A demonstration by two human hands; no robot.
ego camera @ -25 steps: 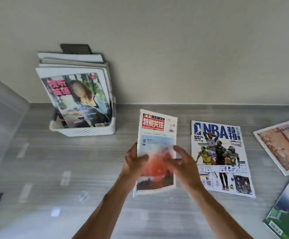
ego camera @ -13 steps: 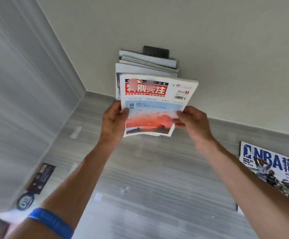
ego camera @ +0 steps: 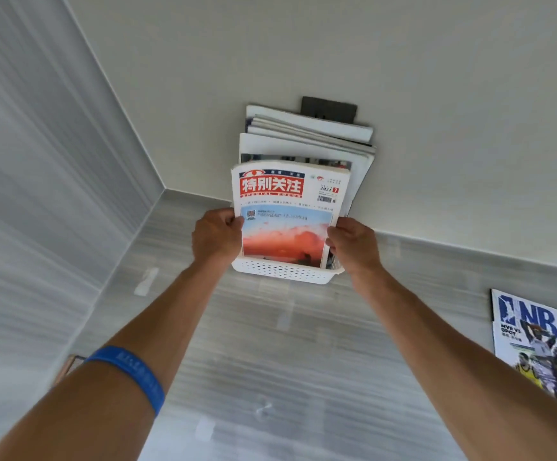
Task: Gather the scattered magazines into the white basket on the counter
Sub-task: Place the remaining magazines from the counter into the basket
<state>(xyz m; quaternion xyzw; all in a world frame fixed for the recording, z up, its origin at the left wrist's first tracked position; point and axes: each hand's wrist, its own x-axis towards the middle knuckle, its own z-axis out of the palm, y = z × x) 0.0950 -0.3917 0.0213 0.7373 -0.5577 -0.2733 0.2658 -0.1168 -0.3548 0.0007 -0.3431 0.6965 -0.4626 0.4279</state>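
Leftmost, a grey panelled side wall is seen, and a blue wristband is worn on the left forearm. Further right, the left hand is closed on the left edge of a magazine, its fingers pinching the cover. The magazine is held upright, its lower end set inside the white basket, which stands on the grey desk against the back wall. The cover is white at the top, with a red title block bearing white Chinese characters, a barcode at the right, and below it a picture of blue sky over red-orange cloud. Behind it, other magazines are stacked upright in the basket, mostly white-edged. The right hand is clamped on the magazine's right edge, fingers pinching it. Rightmost, an NBA magazine lies flat on the desk, well apart from the basket.
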